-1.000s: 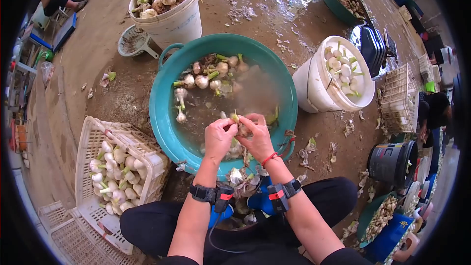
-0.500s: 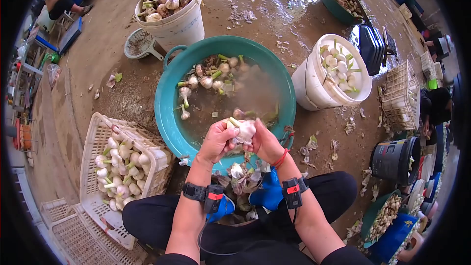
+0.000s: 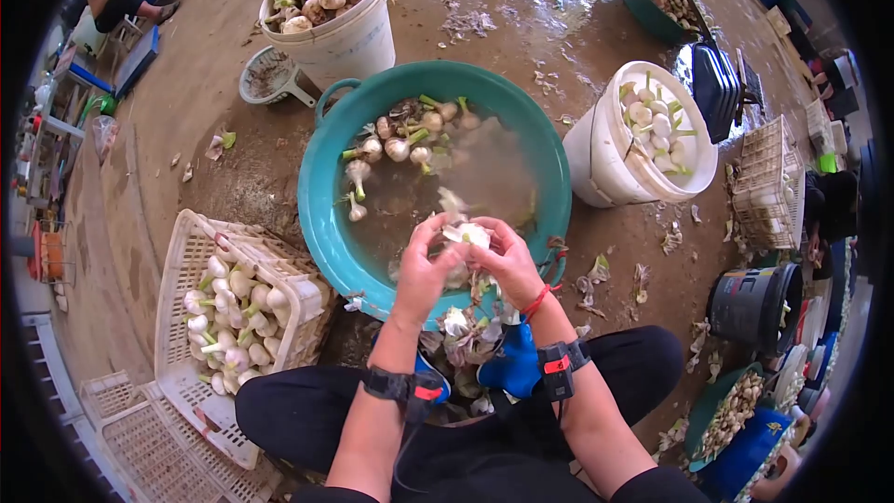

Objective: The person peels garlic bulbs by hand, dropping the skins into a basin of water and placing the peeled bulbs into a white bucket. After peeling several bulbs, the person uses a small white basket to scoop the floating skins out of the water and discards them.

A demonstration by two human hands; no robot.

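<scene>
Holding one garlic bulb (image 3: 469, 235) between both hands, over the near half of the teal basin (image 3: 310, 210). Left hand (image 3: 424, 265) and right hand (image 3: 507, 261) both closed on it, fingertips gripping from either side, thumbs near each other. A pale flap of skin (image 3: 453, 202) stands up from the bulb's far side; the underside is hidden by the hands.

Wrists cross the basin's near rim; hands sit inside its edge, above the water. Beyond the fingertips, murky water (image 3: 475, 168) gives room forward and to the right. Far left of the basin is tighter: unpeeled bulbs (image 3: 398, 149) cluster there, stems at mixed angles.

Outside edges: white bucket (image 3: 592, 158) of peeled garlic just beside the right rim; crate (image 3: 303, 305) of pale bulbs near the left rim, tilted. Second bucket (image 3: 340, 51), heaped with unwashed-looking bulbs, stands past the far-left rim, a handled scoop (image 3: 267, 77) next to it. Brown floor (image 3: 419, 23) stretches away beyond the far rim. Discarded skins (image 3: 461, 331) crowd the near rim, between the feet.
</scene>
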